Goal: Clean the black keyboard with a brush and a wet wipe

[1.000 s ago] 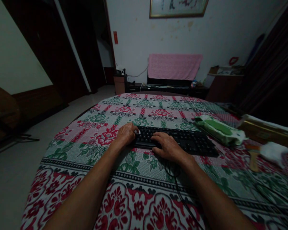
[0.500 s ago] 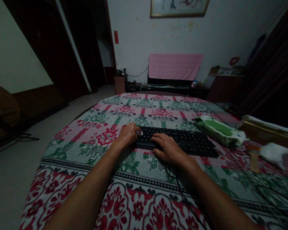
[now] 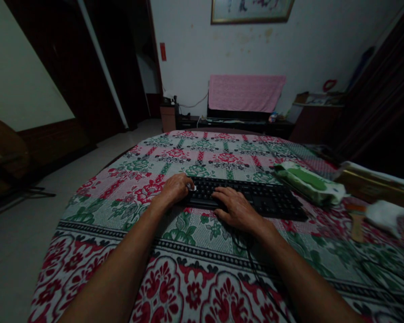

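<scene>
A black keyboard (image 3: 272, 199) lies across a flowered red and green bedspread (image 3: 195, 278). My left hand (image 3: 175, 188) is at the keyboard's left end, fingers curled and pinched on a small white piece (image 3: 190, 187) pressed against the keys. My right hand (image 3: 237, 207) lies flat over the front left keys, fingers stretched out and holding nothing. The keyboard's black cable (image 3: 252, 264) runs from under my right wrist toward me.
A green and white wipes pack (image 3: 306, 181) lies just right of the keyboard. Farther right are a wooden-handled brush (image 3: 357, 226), a white wad (image 3: 385, 214) and a long yellow box (image 3: 373, 186). A pink-covered screen (image 3: 245, 92) stands by the far wall. Bare floor (image 3: 13, 251) is on the left.
My left hand with the white piece has shifted slightly along the keyboard's left end. My right hand stays in place on the keys.
</scene>
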### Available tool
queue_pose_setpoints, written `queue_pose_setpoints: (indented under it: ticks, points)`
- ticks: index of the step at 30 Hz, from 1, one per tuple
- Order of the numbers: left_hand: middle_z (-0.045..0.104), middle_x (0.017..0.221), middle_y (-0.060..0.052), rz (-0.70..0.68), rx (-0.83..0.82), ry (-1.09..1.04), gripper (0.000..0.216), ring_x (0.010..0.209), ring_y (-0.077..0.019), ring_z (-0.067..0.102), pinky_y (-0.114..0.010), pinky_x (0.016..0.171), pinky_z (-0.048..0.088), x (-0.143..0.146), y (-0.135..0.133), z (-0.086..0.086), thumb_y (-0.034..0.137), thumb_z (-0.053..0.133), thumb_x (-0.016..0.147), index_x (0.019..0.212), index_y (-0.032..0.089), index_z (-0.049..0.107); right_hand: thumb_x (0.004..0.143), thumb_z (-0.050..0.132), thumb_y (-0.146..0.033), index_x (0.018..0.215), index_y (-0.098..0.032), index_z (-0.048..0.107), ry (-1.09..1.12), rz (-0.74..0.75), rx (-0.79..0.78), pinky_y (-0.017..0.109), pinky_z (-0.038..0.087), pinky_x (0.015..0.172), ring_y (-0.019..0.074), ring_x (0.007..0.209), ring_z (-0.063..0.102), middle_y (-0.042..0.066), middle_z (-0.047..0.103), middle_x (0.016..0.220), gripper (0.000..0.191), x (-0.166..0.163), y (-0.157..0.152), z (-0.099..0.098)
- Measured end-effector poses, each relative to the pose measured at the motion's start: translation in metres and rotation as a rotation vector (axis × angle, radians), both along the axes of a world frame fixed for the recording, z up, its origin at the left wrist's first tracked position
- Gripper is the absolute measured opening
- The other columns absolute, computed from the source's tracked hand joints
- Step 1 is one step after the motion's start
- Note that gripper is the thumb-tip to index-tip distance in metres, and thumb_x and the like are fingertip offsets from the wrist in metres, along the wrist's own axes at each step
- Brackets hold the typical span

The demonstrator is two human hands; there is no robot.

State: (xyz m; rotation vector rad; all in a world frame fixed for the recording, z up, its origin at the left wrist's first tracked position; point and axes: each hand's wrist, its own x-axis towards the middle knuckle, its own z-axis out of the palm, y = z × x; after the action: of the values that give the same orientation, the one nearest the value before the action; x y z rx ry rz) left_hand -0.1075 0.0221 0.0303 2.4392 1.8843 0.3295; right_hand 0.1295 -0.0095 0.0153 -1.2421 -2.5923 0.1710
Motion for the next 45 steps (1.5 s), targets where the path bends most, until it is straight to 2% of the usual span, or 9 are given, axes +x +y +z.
queue_pose_setpoints:
  ticks: [7,13,22,26,29,32,34,39,45]
  points:
    - [0.067,0.096,-0.005,0.112,-0.007,0.052,0.036,0.092,-0.0194,0.06,-0.026,0.079,0.045,-0.011,0.0,0.001,0.012,0.044,0.077,0.093,0.026,0.073,0.083,0.057,-0.031,0.128,-0.018,0.053,0.005,0.011,0.023,0.043,0.033,0.102,0.0258,0.127,0.038,0.011,0.046,0.139,0.047,0.001,-0.003,-0.003]
    - [0.067,0.097,-0.005,0.126,-0.01,0.069,0.036,0.091,-0.0206,0.06,-0.027,0.076,0.045,-0.011,-0.001,0.001,0.014,0.044,0.077,0.093,0.027,0.073,0.084,0.053,-0.031,0.132,-0.018,0.048,-0.001,0.072,0.074,0.045,0.032,0.103,0.0258,0.13,0.036,0.013,0.041,0.143,0.049,0.009,-0.004,-0.01]
    - [0.066,0.099,-0.006,0.115,-0.017,0.075,0.036,0.093,-0.0201,0.059,-0.027,0.079,0.045,-0.007,-0.004,0.006,0.015,0.043,0.078,0.094,0.025,0.073,0.08,0.057,-0.032,0.133,-0.016,0.047,-0.127,0.106,-0.027,0.046,0.037,0.1,0.0293,0.129,0.038,0.015,0.04,0.142,0.056,0.008,0.005,0.01]
    - [0.065,0.097,-0.007,0.034,0.002,0.044,0.036,0.094,-0.02,0.058,-0.028,0.083,0.045,0.003,-0.006,0.006,0.014,0.043,0.078,0.094,0.025,0.073,0.079,0.057,-0.033,0.126,-0.016,0.053,-0.119,0.051,-0.091,0.044,0.038,0.1,0.0287,0.125,0.043,0.015,0.045,0.138,0.05,0.0,0.008,0.015]
    - [0.064,0.096,-0.006,-0.011,0.002,0.03,0.035,0.093,-0.0192,0.059,-0.028,0.084,0.045,0.01,-0.007,0.004,0.014,0.044,0.078,0.093,0.026,0.073,0.08,0.056,-0.034,0.119,-0.017,0.057,-0.055,-0.075,-0.116,0.045,0.038,0.098,0.0282,0.124,0.044,0.013,0.049,0.135,0.042,-0.009,0.005,0.013]
    - [0.065,0.096,-0.006,0.003,-0.006,0.035,0.033,0.092,-0.0188,0.059,-0.027,0.083,0.045,0.01,-0.006,0.002,0.015,0.046,0.078,0.092,0.026,0.073,0.082,0.054,-0.033,0.113,-0.02,0.058,0.025,-0.205,-0.083,0.044,0.039,0.095,0.0265,0.12,0.046,0.011,0.053,0.13,0.034,-0.018,-0.002,0.008]
    - [0.066,0.095,-0.005,0.051,-0.007,0.046,0.032,0.092,-0.0189,0.059,-0.026,0.081,0.045,0.005,-0.005,0.003,0.016,0.046,0.078,0.092,0.026,0.073,0.082,0.054,-0.031,0.109,-0.02,0.059,0.048,-0.235,-0.06,0.043,0.039,0.094,0.0256,0.116,0.048,0.01,0.056,0.124,0.029,-0.022,-0.006,0.006]
    - [0.068,0.097,-0.005,0.17,0.003,0.042,0.034,0.093,-0.0189,0.06,-0.026,0.081,0.046,-0.005,-0.004,0.008,0.015,0.046,0.077,0.094,0.026,0.073,0.081,0.055,-0.028,0.112,-0.018,0.057,0.002,-0.162,-0.003,0.041,0.038,0.094,0.0258,0.116,0.045,0.012,0.053,0.126,0.032,-0.02,-0.009,0.003]
    - [0.067,0.097,-0.005,0.037,0.004,0.003,0.035,0.094,-0.018,0.059,-0.026,0.086,0.044,0.005,-0.006,0.007,0.014,0.045,0.078,0.093,0.025,0.074,0.08,0.057,-0.026,0.123,-0.016,0.052,-0.042,-0.036,0.067,0.042,0.035,0.099,0.0264,0.122,0.04,0.012,0.048,0.133,0.045,-0.007,-0.007,-0.001]
